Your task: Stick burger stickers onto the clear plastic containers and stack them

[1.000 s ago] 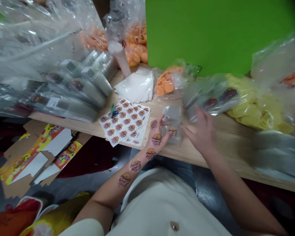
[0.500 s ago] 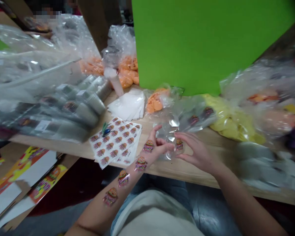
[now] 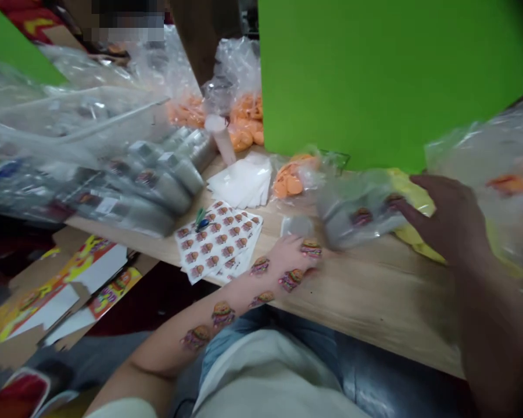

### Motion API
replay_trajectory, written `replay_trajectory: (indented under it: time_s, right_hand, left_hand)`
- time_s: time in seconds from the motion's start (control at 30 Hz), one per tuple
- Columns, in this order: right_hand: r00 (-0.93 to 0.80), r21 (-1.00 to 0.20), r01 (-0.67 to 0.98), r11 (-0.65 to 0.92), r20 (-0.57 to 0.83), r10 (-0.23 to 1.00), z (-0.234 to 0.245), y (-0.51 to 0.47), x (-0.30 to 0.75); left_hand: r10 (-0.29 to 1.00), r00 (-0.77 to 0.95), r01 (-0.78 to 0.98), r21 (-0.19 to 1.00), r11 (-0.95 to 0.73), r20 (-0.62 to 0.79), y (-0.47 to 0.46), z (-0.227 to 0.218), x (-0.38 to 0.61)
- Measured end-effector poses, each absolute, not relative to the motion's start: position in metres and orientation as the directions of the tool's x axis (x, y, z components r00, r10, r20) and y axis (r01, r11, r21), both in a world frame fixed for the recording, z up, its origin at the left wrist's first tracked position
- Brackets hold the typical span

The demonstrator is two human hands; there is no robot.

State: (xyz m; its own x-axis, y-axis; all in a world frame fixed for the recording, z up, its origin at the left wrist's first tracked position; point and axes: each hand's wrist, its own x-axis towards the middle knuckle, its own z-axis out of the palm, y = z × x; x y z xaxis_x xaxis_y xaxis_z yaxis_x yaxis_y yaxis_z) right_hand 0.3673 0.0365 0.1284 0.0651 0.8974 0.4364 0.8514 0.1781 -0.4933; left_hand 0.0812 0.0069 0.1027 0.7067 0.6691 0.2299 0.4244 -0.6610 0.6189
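Note:
My left hand (image 3: 293, 264) is palm down at the table's front, with burger stickers on its back and along the forearm. Its fingers curl under and are mostly hidden, so any hold is unclear. Just beyond the knuckles lies a clear plastic piece (image 3: 298, 225). To the right, my right hand (image 3: 455, 217) hovers with thumb and fingers spread. Its thumb reaches the right end of a row of clear plastic cups (image 3: 346, 223) bearing burger stickers; whether it touches them cannot be made out. Sticker sheets (image 3: 220, 238) lie left of my left hand.
Small scissors (image 3: 201, 222) rest on the sheets. Behind are white sheets (image 3: 242, 180), bagged orange discs (image 3: 290, 180) and a green panel (image 3: 375, 75). Stacked clear cups (image 3: 157, 180) fill the left. A yellow bag (image 3: 418, 238) lies under the right hand. Printed cardboard (image 3: 65, 284) sits below left.
My hands have parted from the clear plastic cup they were handling together. The right hand has moved right and away from me; the left has turned palm down. The view has shifted slightly.

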Motion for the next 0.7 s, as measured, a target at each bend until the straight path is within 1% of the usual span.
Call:
replay_trajectory:
  time_s: [0.03,0.07,0.1,0.17,0.2,0.27,0.33,0.4,0.43,0.5,0.57,0.6,0.63,0.67,0.7]
  right_hand:
    - [0.098,-0.553,0.816,0.167,0.418,0.903,0.13,0.021,0.344]
    - [-0.035,-0.612,0.76,0.217,0.296,0.955,0.132,0.007,0.321]
    - [-0.18,-0.656,0.712,0.251,0.175,0.968,0.133,-0.004,0.3]
    - [-0.332,-0.775,0.589,0.23,0.027,0.943,0.133,-0.015,0.266]
    - [-0.354,-0.829,0.532,0.174,-0.032,0.935,0.131,-0.017,0.255]
    - [-0.314,-0.899,0.437,0.02,-0.132,0.94,0.127,-0.018,0.244]
    - [-0.263,-0.917,0.39,-0.088,-0.202,0.943,0.124,-0.02,0.242]
    - [-0.27,-0.912,0.393,-0.118,-0.237,0.933,0.121,-0.023,0.243]
    - [-0.298,-0.91,0.399,-0.112,-0.244,0.923,0.121,-0.026,0.242]
    - [-0.352,-0.912,0.403,-0.076,-0.231,0.907,0.122,-0.031,0.241]
    - [-0.35,-0.912,0.409,0.03,-0.126,0.928,0.124,-0.035,0.24]
    - [-0.306,-0.906,0.412,0.097,-0.038,0.951,0.124,-0.037,0.241]
    - [-0.231,-0.899,0.412,0.149,0.056,0.971,0.123,-0.038,0.243]
    - [-0.133,-0.896,0.408,0.176,0.133,0.982,0.12,-0.039,0.246]
    - [-0.033,-0.902,0.397,0.168,0.169,0.985,0.115,-0.039,0.248]
  left_hand:
    - [0.609,0.761,0.412,0.558,-0.72,0.224,0.009,0.101,0.08]
    - [0.546,0.811,0.394,0.494,-0.775,0.209,0.01,0.1,0.079]
    - [0.503,0.842,0.383,0.439,-0.813,0.197,0.012,0.099,0.077]
    - [0.479,0.858,0.383,0.391,-0.837,0.185,0.011,0.1,0.071]
    - [0.465,0.868,0.378,0.376,-0.846,0.173,0.009,0.102,0.068]
    - [0.444,0.883,0.369,0.358,-0.858,0.154,0.003,0.108,0.06]
    - [0.465,0.873,0.39,0.362,-0.847,0.147,-0.006,0.114,0.053]
    - [0.523,0.839,0.444,0.368,-0.817,0.149,-0.014,0.119,0.048]
    - [0.538,0.831,0.461,0.37,-0.807,0.138,-0.017,0.121,0.046]
    - [0.53,0.842,0.461,0.373,-0.805,0.103,-0.02,0.121,0.044]
    - [0.496,0.864,0.432,0.382,-0.817,0.082,-0.018,0.115,0.041]
    - [0.5,0.862,0.432,0.391,-0.813,0.086,-0.016,0.109,0.038]
    - [0.536,0.837,0.453,0.408,-0.793,0.113,-0.014,0.102,0.036]
    - [0.596,0.788,0.486,0.438,-0.756,0.154,-0.012,0.093,0.033]
    - [0.664,0.722,0.519,0.482,-0.706,0.196,-0.01,0.083,0.031]
